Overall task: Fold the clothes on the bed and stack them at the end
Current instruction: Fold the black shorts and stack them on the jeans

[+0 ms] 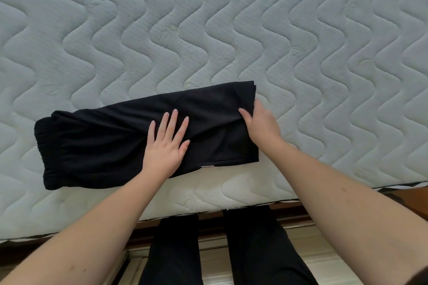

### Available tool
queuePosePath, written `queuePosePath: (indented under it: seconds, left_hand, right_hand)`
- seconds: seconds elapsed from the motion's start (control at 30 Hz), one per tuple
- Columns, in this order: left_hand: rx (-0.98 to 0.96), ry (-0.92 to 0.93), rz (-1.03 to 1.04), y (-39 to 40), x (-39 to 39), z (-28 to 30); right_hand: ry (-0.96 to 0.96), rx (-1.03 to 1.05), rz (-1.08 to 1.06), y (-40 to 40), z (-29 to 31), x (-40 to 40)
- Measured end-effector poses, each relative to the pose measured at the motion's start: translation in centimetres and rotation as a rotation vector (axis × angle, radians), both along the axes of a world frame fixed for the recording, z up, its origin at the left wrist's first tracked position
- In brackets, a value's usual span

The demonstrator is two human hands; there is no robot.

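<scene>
Your mattress (208,18) is pale, quilted in wavy stitch lines, and takes up most of the view. Near its front edge lie black shorts (111,136), soft knit with a ribbed elastic waistband on the left, already folded lengthwise into a long strip. Looks like you're partway: the crosswise fold is still to come, then stacking. No stack or other clothes in view. Your left hand (165,146) presses flat on the middle, fingers spread. Your right hand (261,122) pinches the right end.
</scene>
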State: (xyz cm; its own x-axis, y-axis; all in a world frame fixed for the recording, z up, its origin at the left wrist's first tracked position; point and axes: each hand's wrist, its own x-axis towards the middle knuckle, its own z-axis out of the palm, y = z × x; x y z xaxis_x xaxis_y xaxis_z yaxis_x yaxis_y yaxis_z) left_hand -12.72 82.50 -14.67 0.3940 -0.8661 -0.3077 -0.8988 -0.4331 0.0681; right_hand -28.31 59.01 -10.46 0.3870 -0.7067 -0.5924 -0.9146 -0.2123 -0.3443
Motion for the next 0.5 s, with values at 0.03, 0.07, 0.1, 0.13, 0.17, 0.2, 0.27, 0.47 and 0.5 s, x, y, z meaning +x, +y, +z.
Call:
queuePosePath:
  seconds: [0.03, 0.07, 0.1, 0.13, 0.17, 0.2, 0.27, 0.47, 0.5]
  left_hand:
    - [-0.003, -0.006, -0.013, -0.5, -0.1, 0.0]
    - [-0.008, -0.009, -0.029, -1.1, -0.3, 0.0]
    - [-0.014, -0.008, -0.049, -1.8, -0.6, 0.0]
    - [-0.024, -0.007, -0.072, -2.6, -1.0, 0.1]
    - [-0.034, -0.004, -0.096, -3.6, -1.5, 0.1]
    - [-0.044, 0.003, -0.119, -4.6, -2.0, 0.2]
    - [-0.053, 0.029, -0.148, -6.7, -3.1, 0.3]
    - [0.080, 0.053, -0.155, -9.7, -5.2, -0.5]
    - [0.102, 0.058, -0.154, -9.7, -5.1, -0.6]
  right_hand:
    - [-0.025, 0.016, -0.037, -0.4, 0.1, -0.4]
    - [-0.047, 0.022, -0.067, -0.9, 0.2, -0.9]
    - [-0.065, 0.017, -0.093, -1.6, 0.2, -1.5]
    - [-0.084, 0.006, -0.117, -2.5, 0.2, -2.1]
    - [-0.097, -0.010, -0.138, -3.4, 0.3, -2.9]
    - [-0.098, -0.031, -0.156, -4.4, 0.4, -3.8]
    - [-0.066, -0.074, -0.176, -6.5, 0.5, -5.9]
    - [0.012, -0.029, -0.028, -9.8, 0.8, -9.9]
    - [-0.016, 0.002, 0.006, -9.8, 1.0, -10.0]
